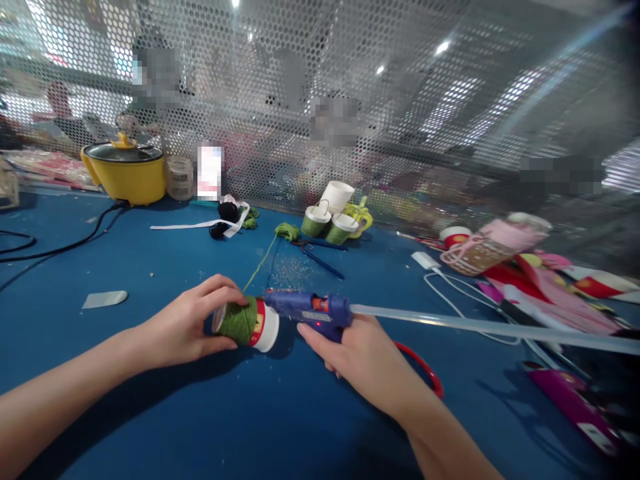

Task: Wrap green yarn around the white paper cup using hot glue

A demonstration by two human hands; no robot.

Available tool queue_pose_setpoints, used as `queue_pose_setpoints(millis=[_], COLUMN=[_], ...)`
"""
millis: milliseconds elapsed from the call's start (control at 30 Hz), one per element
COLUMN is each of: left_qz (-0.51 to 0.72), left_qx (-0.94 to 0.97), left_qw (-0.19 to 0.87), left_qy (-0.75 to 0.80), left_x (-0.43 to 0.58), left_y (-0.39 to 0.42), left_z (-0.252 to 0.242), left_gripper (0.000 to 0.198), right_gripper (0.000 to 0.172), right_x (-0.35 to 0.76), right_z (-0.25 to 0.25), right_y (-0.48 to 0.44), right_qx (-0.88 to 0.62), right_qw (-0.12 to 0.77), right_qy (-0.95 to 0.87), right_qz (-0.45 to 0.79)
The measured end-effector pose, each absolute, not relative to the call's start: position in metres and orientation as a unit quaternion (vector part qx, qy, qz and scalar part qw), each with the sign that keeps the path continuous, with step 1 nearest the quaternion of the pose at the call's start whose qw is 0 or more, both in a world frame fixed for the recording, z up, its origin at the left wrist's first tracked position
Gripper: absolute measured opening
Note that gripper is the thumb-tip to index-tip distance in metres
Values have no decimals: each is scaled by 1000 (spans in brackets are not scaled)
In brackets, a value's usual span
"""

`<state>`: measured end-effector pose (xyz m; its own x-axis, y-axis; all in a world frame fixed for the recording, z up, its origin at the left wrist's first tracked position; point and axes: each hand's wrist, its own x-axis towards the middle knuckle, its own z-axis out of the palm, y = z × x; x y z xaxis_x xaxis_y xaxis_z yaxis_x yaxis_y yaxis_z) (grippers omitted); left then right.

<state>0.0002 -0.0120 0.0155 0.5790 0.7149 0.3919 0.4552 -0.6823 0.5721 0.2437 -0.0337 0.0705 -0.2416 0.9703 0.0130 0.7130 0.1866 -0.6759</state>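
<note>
My left hand [213, 317] is closed around a paper cup [269, 328] lying on its side, white at the rim with a red and yellow print. Green yarn [240, 323] is wound round much of the cup. From it a strand runs up to a small green yarn bundle [287, 231]. In my right hand [363, 353] is a blue glue gun [307, 310], its nozzle at the cup's wrapped side; whether it touches I cannot tell. A small red light glows on the gun. A long clear glue stick [450, 322] sticks out of its back.
Pliers [323, 261] lie beyond the glue gun. Green-wrapped cups [316, 221] stand near a perforated metal screen [280, 87]. A yellow electric pot [127, 177] and a glass jar [179, 179] are at back left. A white cable [450, 297] and a purple tool [570, 403] lie right.
</note>
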Motion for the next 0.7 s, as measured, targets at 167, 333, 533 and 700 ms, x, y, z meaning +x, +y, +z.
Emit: queue_pose_setpoints(millis=[167, 333, 533, 700], left_qz=[302, 312, 305, 295], left_qx=[868, 872, 882, 885], left_qw=[197, 167, 155, 170], left_qy=[340, 337, 324, 317], left_x=[1, 0, 2, 3], left_y=[-12, -7, -6, -7], left_z=[16, 13, 11, 10], left_gripper=[39, 40, 42, 42], right_gripper=[19, 15, 19, 29], right_x=[242, 251, 269, 271], right_z=[72, 66, 41, 23], right_y=[-26, -4, 41, 63], right_qx=[-625, -617, -669, -706], right_qw=[196, 262, 309, 258], right_qy=[-676, -635, -571, -572], right_qz=[338, 384, 361, 328])
